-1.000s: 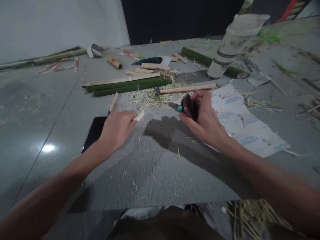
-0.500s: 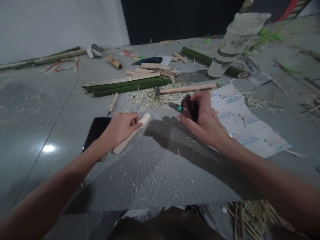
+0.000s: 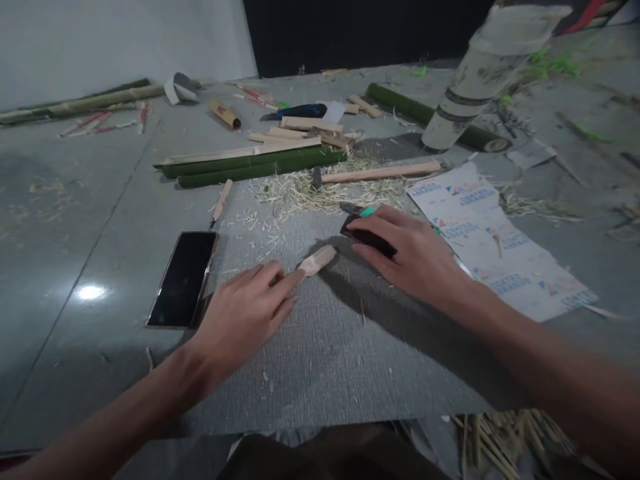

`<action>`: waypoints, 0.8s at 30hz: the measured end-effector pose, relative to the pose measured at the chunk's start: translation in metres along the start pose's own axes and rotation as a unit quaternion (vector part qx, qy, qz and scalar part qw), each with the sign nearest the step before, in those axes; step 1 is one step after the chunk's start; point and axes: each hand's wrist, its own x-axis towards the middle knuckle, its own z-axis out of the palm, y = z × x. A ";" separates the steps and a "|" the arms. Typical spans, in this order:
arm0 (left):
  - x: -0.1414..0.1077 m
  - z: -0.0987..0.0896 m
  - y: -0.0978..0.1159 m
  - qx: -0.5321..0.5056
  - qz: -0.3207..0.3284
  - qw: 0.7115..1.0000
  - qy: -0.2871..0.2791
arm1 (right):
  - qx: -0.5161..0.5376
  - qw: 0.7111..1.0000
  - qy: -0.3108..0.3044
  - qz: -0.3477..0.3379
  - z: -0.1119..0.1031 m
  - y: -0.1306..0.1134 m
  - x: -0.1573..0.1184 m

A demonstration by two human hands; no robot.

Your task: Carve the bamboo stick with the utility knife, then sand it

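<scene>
My left hand is closed over a pale bamboo strip and presses it to the grey mat. Only the strip's shaped far end shows beyond the fingers; the rest is hidden under the palm. My right hand grips a folded dark piece of sandpaper, held just right of the strip's tip. The two do not appear to touch. Behind that hand lies a knife with a teal part, its handle mostly covered.
A phone and a small wooden-handled tool lie left. Ahead are shavings, a hammer, green bamboo pieces and a blue-black knife. At right are a printed abrasive sheet and a tall cup.
My left hand has moved right and nearer me, carrying the strip's tip rightward. My right hand has turned over and lowered the sandpaper toward the strip. The view has shifted slightly.
</scene>
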 end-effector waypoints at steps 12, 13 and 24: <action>0.006 0.004 0.022 0.152 0.020 0.988 -0.004 | -0.075 0.997 -0.009 -0.034 0.012 -0.021 -0.005; 0.007 0.004 0.022 0.159 0.025 0.987 0.004 | -0.083 0.996 -0.014 -0.030 0.012 -0.022 -0.005; 0.000 0.011 0.019 0.147 0.034 0.989 -0.007 | -0.103 0.990 -0.093 -0.006 0.020 -0.028 -0.007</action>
